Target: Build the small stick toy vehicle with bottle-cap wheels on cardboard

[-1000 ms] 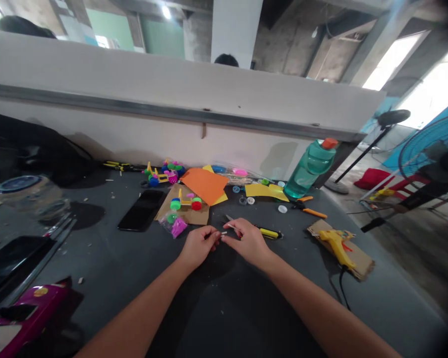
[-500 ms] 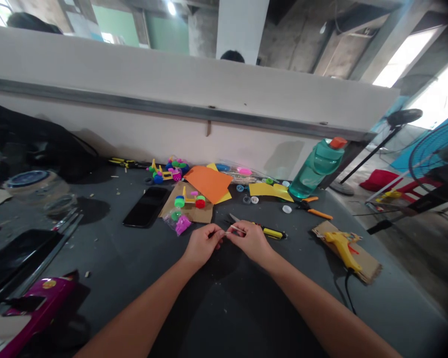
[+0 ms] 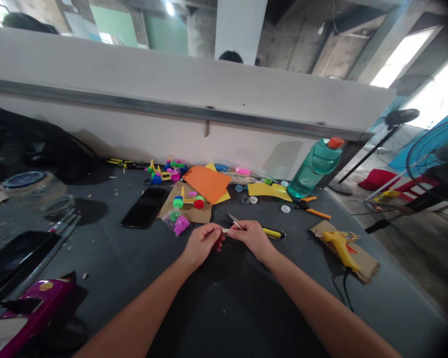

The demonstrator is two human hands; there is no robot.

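My left hand (image 3: 201,242) and my right hand (image 3: 251,235) meet over the dark table (image 3: 224,298), both pinched closed on a small pale stick (image 3: 226,230) that bridges the gap between their fingertips. Just behind my right hand lies a yellow-handled cutter (image 3: 269,232) with its blade pointing left. A small plastic bag of pink and green parts (image 3: 176,222) lies to the left of my left hand.
A black phone (image 3: 144,207), brown cardboard with a small wheeled toy (image 3: 188,201), orange paper (image 3: 208,183) and yellow paper (image 3: 267,190) lie behind. A teal bottle (image 3: 313,166) stands back right. A yellow glue gun (image 3: 339,247) rests on cardboard at right. A purple toy car (image 3: 33,298) sits near left.
The two hands have shifted slightly while staying pinched together on the small stick. The view has drifted a little.
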